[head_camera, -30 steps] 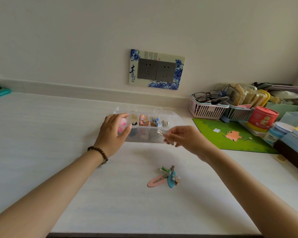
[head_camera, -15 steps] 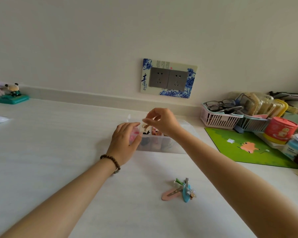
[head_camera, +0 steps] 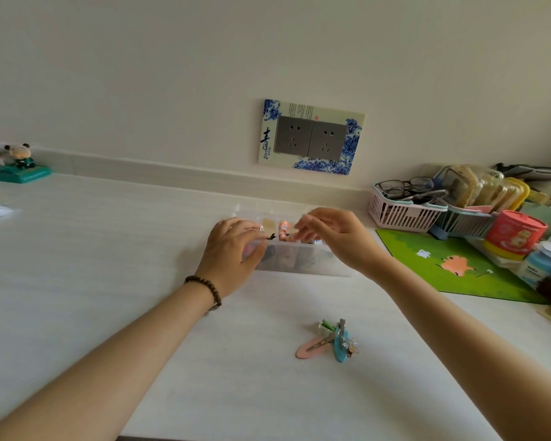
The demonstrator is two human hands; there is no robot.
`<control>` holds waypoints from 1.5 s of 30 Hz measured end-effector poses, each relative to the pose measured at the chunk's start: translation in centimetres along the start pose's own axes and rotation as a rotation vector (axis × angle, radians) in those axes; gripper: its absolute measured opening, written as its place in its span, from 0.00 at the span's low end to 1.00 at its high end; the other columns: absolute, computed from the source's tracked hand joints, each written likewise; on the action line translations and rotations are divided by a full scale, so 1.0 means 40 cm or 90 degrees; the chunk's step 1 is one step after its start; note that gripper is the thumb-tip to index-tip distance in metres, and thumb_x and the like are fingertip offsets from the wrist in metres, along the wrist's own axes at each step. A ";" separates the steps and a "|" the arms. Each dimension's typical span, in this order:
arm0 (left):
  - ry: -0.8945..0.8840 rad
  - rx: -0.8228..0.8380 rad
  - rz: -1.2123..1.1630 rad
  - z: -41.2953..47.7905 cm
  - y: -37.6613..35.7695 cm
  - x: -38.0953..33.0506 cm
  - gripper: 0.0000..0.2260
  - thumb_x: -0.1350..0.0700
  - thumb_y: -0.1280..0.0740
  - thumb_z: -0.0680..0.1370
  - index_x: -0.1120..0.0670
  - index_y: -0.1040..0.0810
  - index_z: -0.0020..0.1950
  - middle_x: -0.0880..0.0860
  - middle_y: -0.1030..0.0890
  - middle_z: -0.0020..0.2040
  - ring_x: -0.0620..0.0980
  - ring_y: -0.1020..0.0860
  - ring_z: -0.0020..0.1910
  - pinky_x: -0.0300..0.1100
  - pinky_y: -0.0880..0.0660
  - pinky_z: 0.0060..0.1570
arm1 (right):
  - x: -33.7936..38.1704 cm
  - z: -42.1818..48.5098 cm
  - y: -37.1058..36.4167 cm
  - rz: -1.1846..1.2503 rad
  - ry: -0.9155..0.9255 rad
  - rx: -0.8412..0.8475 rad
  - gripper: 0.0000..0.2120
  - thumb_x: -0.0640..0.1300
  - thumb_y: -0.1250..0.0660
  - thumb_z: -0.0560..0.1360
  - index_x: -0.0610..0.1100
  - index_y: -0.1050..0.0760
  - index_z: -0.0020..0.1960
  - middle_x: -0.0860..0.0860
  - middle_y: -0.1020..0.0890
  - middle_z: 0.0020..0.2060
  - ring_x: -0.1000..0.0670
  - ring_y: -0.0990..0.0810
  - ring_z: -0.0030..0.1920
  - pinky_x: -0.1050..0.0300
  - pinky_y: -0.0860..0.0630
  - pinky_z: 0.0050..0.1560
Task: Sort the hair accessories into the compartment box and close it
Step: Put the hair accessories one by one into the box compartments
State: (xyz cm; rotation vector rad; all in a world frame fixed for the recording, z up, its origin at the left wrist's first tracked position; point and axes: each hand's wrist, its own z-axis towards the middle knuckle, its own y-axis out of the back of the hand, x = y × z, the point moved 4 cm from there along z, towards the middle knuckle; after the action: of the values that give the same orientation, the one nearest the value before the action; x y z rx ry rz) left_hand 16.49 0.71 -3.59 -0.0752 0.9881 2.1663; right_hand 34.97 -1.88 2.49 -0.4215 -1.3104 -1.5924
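Note:
A clear compartment box (head_camera: 303, 264) stands open on the white table near the wall, with small colourful accessories in its back compartments. My left hand (head_camera: 233, 249) grips the box's left end. Over the box's middle hovers my right hand (head_camera: 334, 237), fingers loosely apart, with nothing visible between them. Nearer to me lies a small pile of hair clips: a pink snap clip (head_camera: 309, 348), a blue clip (head_camera: 341, 348) with a sparkly ornament, and a small green clip (head_camera: 326, 326).
At the right stand a pink basket (head_camera: 401, 214) with glasses, a green mat (head_camera: 452, 265), a red tub (head_camera: 512, 233) and other clutter. A toy figure on a teal base (head_camera: 18, 168) sits far left. A wall socket (head_camera: 310, 136) is behind the box.
My right hand carried a clip from in front of the box to over its compartments, then shifted right with fingers apart. The left hand stayed on the box. The view shifted.

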 end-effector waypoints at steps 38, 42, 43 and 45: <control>0.055 -0.008 0.003 -0.012 0.001 0.009 0.27 0.40 0.45 0.73 0.53 0.32 0.66 0.52 0.26 0.62 0.52 0.33 0.63 0.43 0.41 0.64 | -0.022 0.125 -0.050 -0.026 -0.033 -0.114 0.04 0.41 0.28 0.70 0.41 0.20 0.43 0.49 0.16 0.39 0.53 0.18 0.39 0.64 0.21 0.42; 0.067 -0.008 -0.025 -0.013 0.004 0.006 0.28 0.39 0.47 0.72 0.52 0.33 0.67 0.51 0.28 0.64 0.50 0.36 0.65 0.40 0.43 0.64 | -0.056 0.159 -0.067 -0.067 -0.064 -0.108 0.05 0.43 0.28 0.71 0.42 0.19 0.45 0.50 0.17 0.40 0.53 0.19 0.40 0.59 0.21 0.45; 0.065 -0.006 -0.029 -0.012 0.004 0.005 0.28 0.39 0.47 0.72 0.52 0.33 0.67 0.51 0.28 0.64 0.50 0.36 0.65 0.40 0.43 0.64 | -0.059 0.156 -0.063 -0.064 -0.064 -0.112 0.05 0.43 0.29 0.71 0.42 0.19 0.46 0.50 0.17 0.40 0.53 0.19 0.39 0.59 0.22 0.45; 0.057 -0.008 -0.037 -0.011 0.002 0.004 0.28 0.38 0.48 0.72 0.52 0.33 0.67 0.51 0.28 0.64 0.50 0.36 0.65 0.40 0.43 0.64 | -0.050 0.136 -0.052 -0.052 -0.050 -0.116 0.05 0.43 0.29 0.72 0.42 0.19 0.46 0.50 0.17 0.39 0.55 0.19 0.39 0.64 0.23 0.44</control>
State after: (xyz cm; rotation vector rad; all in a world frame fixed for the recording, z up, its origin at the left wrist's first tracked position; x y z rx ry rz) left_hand 16.20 0.48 -3.91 -0.2063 1.0101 2.1327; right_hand 32.44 3.68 1.77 -0.5537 -1.2599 -1.7875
